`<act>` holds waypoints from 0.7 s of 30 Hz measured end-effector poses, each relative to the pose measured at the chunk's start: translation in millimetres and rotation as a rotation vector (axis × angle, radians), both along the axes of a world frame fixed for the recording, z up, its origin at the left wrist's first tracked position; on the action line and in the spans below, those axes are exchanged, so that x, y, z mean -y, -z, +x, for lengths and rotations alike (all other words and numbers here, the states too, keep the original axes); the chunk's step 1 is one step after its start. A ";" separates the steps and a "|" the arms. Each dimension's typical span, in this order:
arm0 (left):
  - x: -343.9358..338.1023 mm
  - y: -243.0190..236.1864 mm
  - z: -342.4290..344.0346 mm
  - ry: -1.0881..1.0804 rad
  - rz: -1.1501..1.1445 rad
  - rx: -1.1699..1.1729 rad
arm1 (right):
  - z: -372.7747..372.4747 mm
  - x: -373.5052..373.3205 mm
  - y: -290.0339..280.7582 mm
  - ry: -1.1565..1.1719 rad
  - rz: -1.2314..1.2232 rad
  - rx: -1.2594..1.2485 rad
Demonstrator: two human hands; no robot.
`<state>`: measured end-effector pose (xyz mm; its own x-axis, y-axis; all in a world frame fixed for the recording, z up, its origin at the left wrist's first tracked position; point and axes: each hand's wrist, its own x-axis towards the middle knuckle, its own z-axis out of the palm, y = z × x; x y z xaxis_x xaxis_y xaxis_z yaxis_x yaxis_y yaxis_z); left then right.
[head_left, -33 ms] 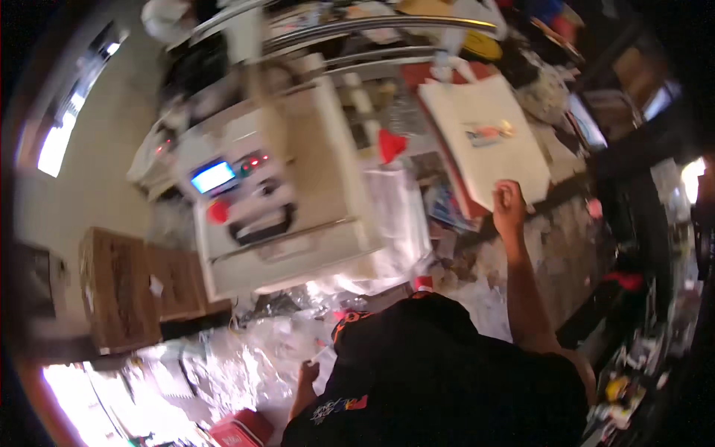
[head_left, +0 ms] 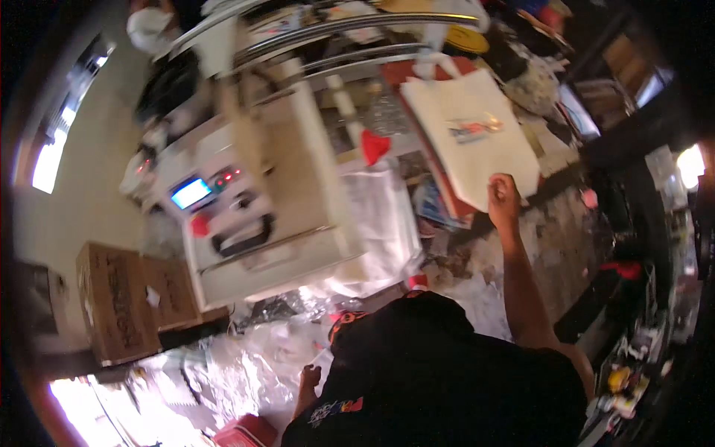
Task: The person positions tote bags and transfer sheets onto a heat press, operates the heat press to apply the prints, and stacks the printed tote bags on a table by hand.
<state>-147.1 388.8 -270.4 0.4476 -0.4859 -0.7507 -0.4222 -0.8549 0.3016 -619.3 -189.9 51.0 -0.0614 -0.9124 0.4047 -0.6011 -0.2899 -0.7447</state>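
My right hand (head_left: 503,195) is closed at the near edge of a white handled bag (head_left: 468,156) with a small colourful printed motif, its fingers curled on that edge. The bag lies on a reddish-brown board (head_left: 396,71). Low in the view, my left hand (head_left: 311,376) is small and partly hidden beside my dark clothing, its fingers curled near pale crumpled plastic; what it holds is unclear. Left of the bag stands a white machine (head_left: 328,238) with a lit screen (head_left: 191,194), red lights and a black handle (head_left: 242,238).
Cardboard boxes (head_left: 119,302) stand at the left. Metal rails (head_left: 350,26) run across the back. A red object (head_left: 374,146) lies between machine and bag. Crumpled plastic (head_left: 253,357) covers the lower area, with a red case (head_left: 242,432) at the bottom. Assorted clutter fills the right side.
The view has shifted a little, so the machine, rails and bag appear slightly further left. My right hand stays at the bag's near edge.
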 end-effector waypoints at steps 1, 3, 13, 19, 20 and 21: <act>16.9 -14.9 0.2 0.591 -0.034 -0.091 | -23.5 18.4 3.7 0.061 0.023 -0.002; 65.1 -38.8 -42.4 0.234 -0.034 -0.165 | -74.1 62.0 12.1 0.155 0.023 -0.087; 140.5 -129.5 -191.8 -0.357 -0.241 -0.088 | -164.3 284.2 55.5 0.045 0.057 -0.364; 73.7 -125.3 -249.6 -0.468 -0.052 -0.042 | -156.3 325.7 67.8 0.046 0.276 -0.611; 61.5 -121.0 -258.9 -0.484 -0.053 -0.042 | -154.0 329.9 65.9 0.031 0.270 -0.613; 48.9 -116.8 -267.3 -0.434 -0.065 -0.029 | -152.1 332.9 63.7 0.060 0.373 -0.547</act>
